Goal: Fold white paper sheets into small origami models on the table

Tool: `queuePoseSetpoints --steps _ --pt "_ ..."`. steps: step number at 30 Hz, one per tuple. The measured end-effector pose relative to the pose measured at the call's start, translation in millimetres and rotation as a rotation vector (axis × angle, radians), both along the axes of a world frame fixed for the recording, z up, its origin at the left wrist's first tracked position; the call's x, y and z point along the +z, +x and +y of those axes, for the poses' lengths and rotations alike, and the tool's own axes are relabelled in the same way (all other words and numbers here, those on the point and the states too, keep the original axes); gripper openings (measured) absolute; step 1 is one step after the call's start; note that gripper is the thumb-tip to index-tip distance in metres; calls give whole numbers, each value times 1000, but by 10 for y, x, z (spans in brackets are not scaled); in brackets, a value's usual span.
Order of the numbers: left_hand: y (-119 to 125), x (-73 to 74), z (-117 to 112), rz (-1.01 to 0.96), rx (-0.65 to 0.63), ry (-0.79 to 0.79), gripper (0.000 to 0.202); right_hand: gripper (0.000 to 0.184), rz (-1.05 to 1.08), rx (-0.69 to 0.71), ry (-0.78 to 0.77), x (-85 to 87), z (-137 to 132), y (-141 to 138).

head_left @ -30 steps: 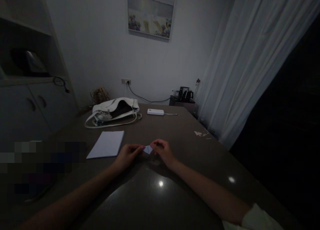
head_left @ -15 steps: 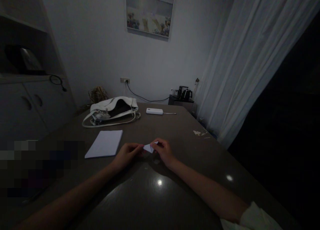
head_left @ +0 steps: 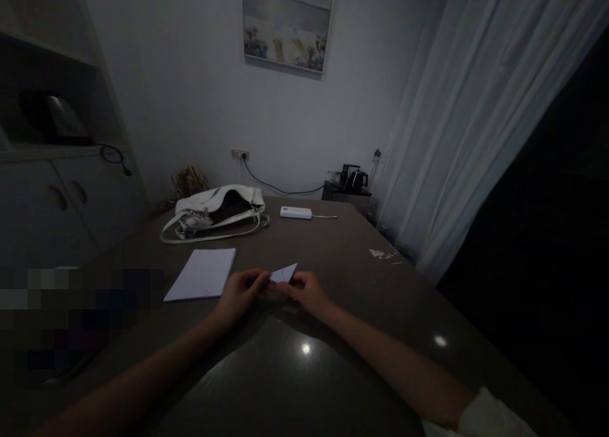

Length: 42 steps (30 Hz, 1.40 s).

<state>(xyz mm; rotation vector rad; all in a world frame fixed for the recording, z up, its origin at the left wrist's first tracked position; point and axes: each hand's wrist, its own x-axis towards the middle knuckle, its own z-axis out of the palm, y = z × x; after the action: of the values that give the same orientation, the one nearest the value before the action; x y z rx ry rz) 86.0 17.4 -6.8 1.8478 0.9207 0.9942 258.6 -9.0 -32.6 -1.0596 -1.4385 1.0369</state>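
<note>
A small folded piece of white paper [head_left: 284, 273] stands tilted up just above the dark table [head_left: 333, 266], between both my hands. My left hand [head_left: 242, 293] pinches its left lower edge with closed fingers. My right hand [head_left: 307, 291] pinches its right lower edge, fingers curled. A stack of white paper sheets [head_left: 202, 274] lies flat on the table just left of my left hand.
A white handbag [head_left: 216, 212] lies at the table's far side, with a white power bank [head_left: 295, 213] and its cable to the right. A curtain [head_left: 466, 120] hangs on the right. Cabinets [head_left: 57, 196] stand at left. A kettle [head_left: 351, 178] sits on a side stand.
The folded paper has been turned up, so a larger pointed flap now shows above my fingers. My right hand has slid slightly left and lower under it.
</note>
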Motion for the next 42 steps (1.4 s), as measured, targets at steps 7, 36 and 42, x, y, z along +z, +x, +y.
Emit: queuePoseSetpoints --steps 7,36,42 --pt "-1 -38 26 -32 -24 -37 39 33 -91 -21 49 0 8 26" --pt "30 -29 -6 -6 -177 -122 35 24 -314 100 165 50 -76 14" --pt "34 -22 -9 -17 -170 -89 36 27 -206 46 148 83 -80 -3"
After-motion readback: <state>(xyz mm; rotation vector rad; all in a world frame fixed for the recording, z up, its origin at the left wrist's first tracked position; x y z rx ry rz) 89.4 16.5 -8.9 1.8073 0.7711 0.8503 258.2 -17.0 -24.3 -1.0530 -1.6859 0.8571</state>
